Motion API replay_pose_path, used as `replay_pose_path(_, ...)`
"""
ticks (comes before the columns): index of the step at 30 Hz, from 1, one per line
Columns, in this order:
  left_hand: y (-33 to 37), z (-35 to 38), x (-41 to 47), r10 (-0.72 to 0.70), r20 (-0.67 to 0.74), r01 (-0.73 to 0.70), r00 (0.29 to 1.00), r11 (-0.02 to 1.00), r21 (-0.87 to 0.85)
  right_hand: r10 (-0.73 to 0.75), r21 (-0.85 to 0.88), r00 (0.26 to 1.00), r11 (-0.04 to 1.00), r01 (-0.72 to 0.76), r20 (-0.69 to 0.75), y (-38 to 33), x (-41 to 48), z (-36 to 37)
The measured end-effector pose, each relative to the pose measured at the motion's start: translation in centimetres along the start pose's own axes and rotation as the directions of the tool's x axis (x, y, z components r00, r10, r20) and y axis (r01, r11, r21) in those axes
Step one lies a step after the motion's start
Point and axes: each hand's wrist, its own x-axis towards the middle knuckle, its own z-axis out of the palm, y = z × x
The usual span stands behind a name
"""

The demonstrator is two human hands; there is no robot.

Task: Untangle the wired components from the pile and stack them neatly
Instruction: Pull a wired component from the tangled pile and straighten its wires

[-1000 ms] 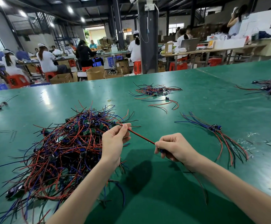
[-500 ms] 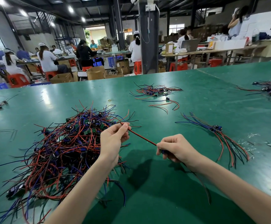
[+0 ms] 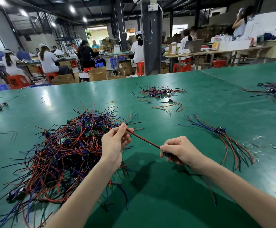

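While the tangled pile and a sorted bundle flank them, the left hand and right hand pinch one red wire, fingers curled, unchanged from before.

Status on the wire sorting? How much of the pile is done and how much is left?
Early. Done: a small aligned stack of wired components lies to the right of the hands. In hand: the left hand pinches and the right hand grips one red-and-black lead, stretched taut between them. Left: the big tangled pile on the green table, far larger than the stack.
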Motion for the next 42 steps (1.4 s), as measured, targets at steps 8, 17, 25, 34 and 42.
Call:
replay_pose_path(8, 0.2, -0.2, 0.1, -0.053, 0.009, 0.053, 0.999, 0.998, 0.021, -0.006, -0.075, 1.0, 0.997, 0.004, -0.019, 0.4, 0.3, -0.2)
replay_pose_path(17, 0.7, 0.5, -0.1, -0.346, 0.199, 0.373, 0.917, 0.92, -0.117, 0.0, -0.278, 0.989, 0.96, -0.042, -0.149, 1.2, 1.1, -1.3)
replay_pose_path(25, 1.1, 0.9, -0.4, -0.335, 0.232, 0.381, 0.913, 0.905, -0.19, -0.007, -0.234, 0.988, 0.972, -0.029, -0.153, 0.9, 0.9, -1.7)
replay_pose_path(34, -0.5, -1.1, 1.0, 0.231, -0.016, -0.202, 0.973, 0.884, 0.421, -0.06, 0.027, 0.996, 0.998, 0.058, 0.06, -0.1, 0.0, -0.4)
replay_pose_path(42, -1.0, -1.6, 1.2, 0.574, 0.208, -0.526, 0.792, 0.468, 0.711, -0.048, 0.112, 0.989, 0.993, 0.032, 0.143, -0.6, -0.6, -0.2)
